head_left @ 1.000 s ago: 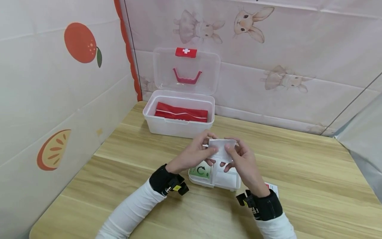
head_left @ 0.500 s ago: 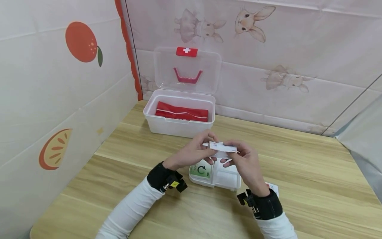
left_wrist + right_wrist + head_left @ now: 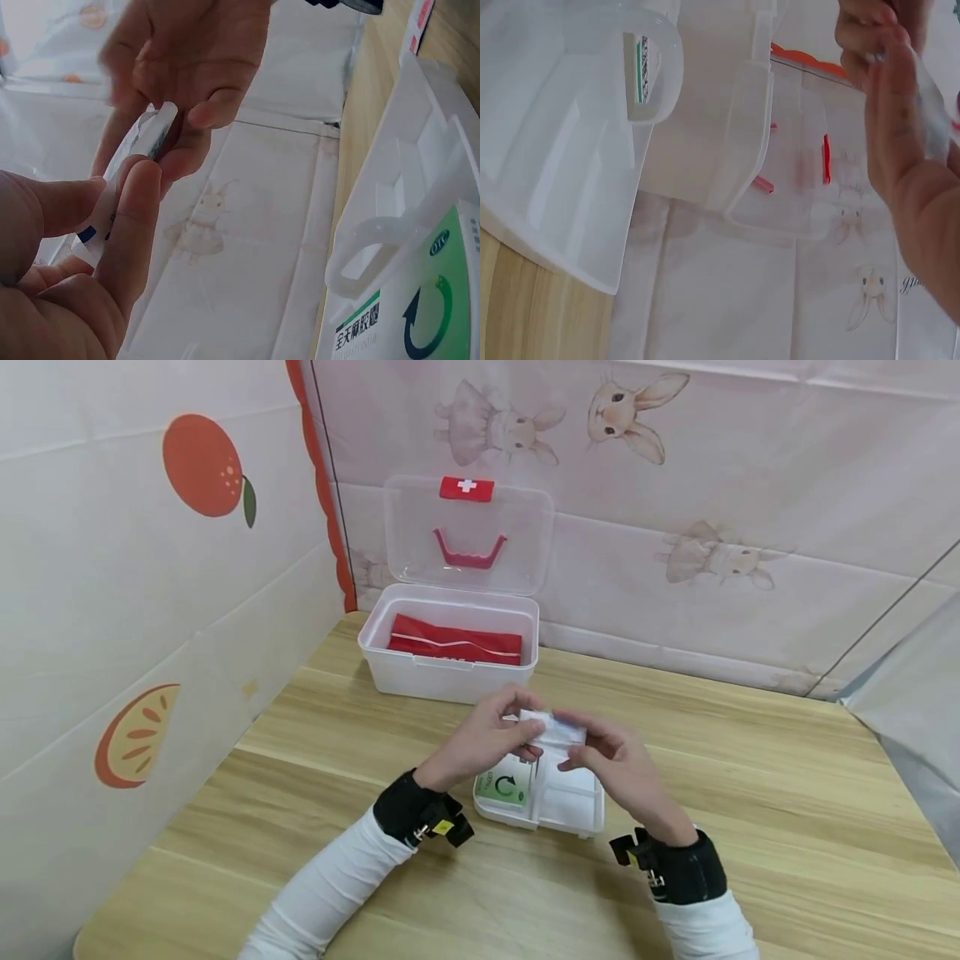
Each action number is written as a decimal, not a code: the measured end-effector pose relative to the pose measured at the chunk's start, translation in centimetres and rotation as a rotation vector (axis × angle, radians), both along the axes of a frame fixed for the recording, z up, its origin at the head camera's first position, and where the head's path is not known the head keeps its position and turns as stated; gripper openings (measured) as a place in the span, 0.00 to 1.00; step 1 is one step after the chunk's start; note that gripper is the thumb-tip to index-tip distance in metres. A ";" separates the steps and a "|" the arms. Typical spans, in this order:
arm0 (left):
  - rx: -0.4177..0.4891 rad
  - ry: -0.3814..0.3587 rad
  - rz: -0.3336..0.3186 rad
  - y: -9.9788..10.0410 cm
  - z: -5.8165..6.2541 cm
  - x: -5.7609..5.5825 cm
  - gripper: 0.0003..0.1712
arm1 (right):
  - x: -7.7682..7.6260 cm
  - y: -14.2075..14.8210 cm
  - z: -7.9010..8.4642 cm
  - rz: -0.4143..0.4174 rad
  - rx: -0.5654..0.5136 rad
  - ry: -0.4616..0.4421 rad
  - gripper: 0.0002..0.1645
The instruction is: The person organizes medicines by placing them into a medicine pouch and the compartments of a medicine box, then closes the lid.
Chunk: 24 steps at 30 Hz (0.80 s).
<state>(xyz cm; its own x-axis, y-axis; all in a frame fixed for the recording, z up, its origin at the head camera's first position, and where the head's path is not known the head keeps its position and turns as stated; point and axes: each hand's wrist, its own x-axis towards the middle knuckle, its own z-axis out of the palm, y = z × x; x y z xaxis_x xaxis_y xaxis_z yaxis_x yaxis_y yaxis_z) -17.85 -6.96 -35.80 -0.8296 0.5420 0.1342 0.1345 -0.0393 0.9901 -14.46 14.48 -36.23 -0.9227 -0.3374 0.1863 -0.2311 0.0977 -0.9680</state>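
A small white packet [image 3: 553,727], with some dark print visible in the left wrist view, is held above an open compartment tray [image 3: 536,822]. My left hand [image 3: 483,739] pinches its left end between thumb and fingers. My right hand [image 3: 626,772] is at the packet's other end, fingers extended behind it and thumb [image 3: 214,109] standing off the surface. In the right wrist view the right hand [image 3: 907,127] is partly cut off and blurred. A green-and-white medicine box [image 3: 502,785] lies in the tray's left compartment; the packet and hands cover the tray's far part.
Behind the hands stands a clear first-aid box [image 3: 442,681] with its lid [image 3: 405,543] up and a red folded cloth item [image 3: 453,642] inside. A red-and-white printed piece [image 3: 417,26] lies beyond the tray. Fabric walls border the wooden table [image 3: 300,827].
My right thumb has come off the packet and the right wrist has shifted right. The packet has tipped, its printed strip turning up and then away. My left hand keeps its pinch.
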 end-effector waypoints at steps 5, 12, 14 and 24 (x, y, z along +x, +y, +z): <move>-0.098 0.163 0.084 0.4 -0.3 0.2 0.13 | -0.2 0.2 -0.1 -0.112 0.138 0.018 0.22; -0.479 0.851 0.252 0.8 -0.3 0.3 0.10 | -0.1 -0.8 -0.2 -0.344 0.243 0.315 0.12; -0.586 1.026 0.292 0.8 -0.5 0.1 0.10 | -0.1 -0.9 -0.4 -0.411 0.291 0.437 0.11; -0.644 1.243 0.322 1.1 -1.3 0.0 0.12 | -0.2 0.4 0.1 -0.265 0.194 0.143 0.15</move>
<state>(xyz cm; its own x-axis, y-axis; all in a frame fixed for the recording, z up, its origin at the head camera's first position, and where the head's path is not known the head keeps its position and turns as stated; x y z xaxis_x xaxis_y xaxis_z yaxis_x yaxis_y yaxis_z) -17.80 -5.90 -37.11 -0.4545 0.6008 0.6576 0.8265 0.5597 0.0598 -14.65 14.85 -36.12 -0.9523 -0.1312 0.2756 -0.3046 0.3512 -0.8854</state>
